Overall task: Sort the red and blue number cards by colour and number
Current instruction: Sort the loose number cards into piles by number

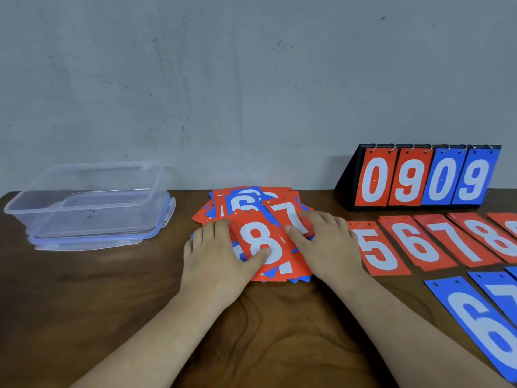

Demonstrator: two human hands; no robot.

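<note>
Nearest us, a blue 6 card (486, 329) lies right of our forearms. Our left hand (215, 256) and right hand (327, 245) rest flat, fingers spread, gripping nothing, on the mixed card pile (251, 208), flanking its red 8 card (261, 242).

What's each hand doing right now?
Left hand: open, flat on the card pile, thumb on the red 8 card.
Right hand: open, resting on the pile, holding nothing.
</note>
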